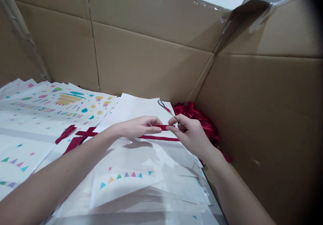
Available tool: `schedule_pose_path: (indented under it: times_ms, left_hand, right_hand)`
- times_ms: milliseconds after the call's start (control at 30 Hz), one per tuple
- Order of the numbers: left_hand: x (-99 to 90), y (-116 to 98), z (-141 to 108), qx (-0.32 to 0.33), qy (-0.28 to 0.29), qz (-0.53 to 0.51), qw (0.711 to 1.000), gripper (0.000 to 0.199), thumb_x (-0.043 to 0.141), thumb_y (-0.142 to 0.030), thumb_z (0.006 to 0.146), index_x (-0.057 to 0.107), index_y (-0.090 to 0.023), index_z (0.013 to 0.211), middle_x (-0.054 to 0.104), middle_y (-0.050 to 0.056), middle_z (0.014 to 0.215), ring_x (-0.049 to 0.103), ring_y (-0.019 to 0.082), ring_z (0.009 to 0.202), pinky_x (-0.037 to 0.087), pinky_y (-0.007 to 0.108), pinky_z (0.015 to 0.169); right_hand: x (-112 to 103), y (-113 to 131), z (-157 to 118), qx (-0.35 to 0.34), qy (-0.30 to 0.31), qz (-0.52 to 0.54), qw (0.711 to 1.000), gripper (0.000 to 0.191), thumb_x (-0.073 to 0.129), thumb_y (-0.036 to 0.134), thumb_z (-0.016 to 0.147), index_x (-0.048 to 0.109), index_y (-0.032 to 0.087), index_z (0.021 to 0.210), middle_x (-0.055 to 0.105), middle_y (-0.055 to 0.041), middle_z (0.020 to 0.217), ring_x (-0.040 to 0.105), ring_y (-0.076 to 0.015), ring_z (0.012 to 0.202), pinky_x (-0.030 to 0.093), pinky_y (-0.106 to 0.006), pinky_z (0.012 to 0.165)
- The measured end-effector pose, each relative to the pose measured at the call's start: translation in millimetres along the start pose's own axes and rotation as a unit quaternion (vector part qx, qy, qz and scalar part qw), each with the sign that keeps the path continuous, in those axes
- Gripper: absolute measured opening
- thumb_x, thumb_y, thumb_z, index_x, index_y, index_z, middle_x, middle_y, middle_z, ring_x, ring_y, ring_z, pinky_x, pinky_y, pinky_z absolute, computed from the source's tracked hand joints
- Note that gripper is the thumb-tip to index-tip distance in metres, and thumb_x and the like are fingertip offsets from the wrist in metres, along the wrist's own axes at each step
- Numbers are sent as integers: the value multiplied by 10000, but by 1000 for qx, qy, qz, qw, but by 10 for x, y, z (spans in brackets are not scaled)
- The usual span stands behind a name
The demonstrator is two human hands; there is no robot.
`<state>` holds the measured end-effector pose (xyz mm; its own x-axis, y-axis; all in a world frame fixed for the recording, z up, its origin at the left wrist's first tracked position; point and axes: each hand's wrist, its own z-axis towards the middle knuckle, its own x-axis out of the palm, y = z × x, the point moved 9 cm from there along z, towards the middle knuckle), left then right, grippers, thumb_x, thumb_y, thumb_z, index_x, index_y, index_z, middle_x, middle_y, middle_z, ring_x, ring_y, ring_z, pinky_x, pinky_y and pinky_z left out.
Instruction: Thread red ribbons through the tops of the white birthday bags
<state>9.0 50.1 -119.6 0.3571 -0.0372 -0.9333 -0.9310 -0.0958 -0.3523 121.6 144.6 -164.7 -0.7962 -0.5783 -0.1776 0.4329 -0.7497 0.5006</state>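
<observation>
In the head view, a red ribbon (pixel 161 127) is stretched between the left hand (pixel 135 127) and the right hand (pixel 190 134). The ribbon is gripped by the left hand, though part of it is hidden by the fingers. The right hand is closed too, and a thin wire tool (pixel 166 108) with a black loop at its far end is held in it. The near end of the tool is hidden, and it cannot be told if the ribbon is gripped by the right hand too. Below the hands, white paper bags (pixel 136 191) with birthday pictures are stacked. A heap of red ribbon (pixel 199 120) is partly hidden behind the right hand. A cardboard box wall (pixel 259 100) is seen around it all.
</observation>
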Motion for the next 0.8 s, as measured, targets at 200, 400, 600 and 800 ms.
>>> schedule_pose_path:
  times_ms: [200,400,600,800]
  left_hand:
    - [-296,-57,22,34,-141,-85,986,286,612,-430,945,651,-164,847,601,1,737,529,118,675,414,243,632]
    - [-746,-116,-160,84,-289,-138,944,241,659,-360,930,683,-142,1031,721,64,900,642,144,741,505,298,740]
    - [-770,-137,-180,88,-299,-172,935,127,611,-244,920,675,-150,977,594,3,770,496,80,593,391,229,577]
    - [-667,-142,-161,76,-264,-158,948,195,642,-349,942,698,-179,1020,529,-14,746,424,75,603,330,211,534]
  right_hand:
    - [-186,45,-56,-45,-37,7,998,268,520,448,1029,580,224,1163,654,-32,879,552,-151,634,437,-286,593]
    - [-424,95,-101,-54,-145,-65,986,273,440,361,1065,673,219,1057,624,-8,687,544,-157,553,430,-292,554]
    - [-379,61,-45,-59,-160,-96,981,241,522,275,1019,724,191,1121,740,-37,786,640,-171,593,491,-297,580]
    - [-355,118,-71,-115,-170,-104,973,211,553,182,994,735,160,1100,772,-52,860,673,-159,656,516,-279,608]
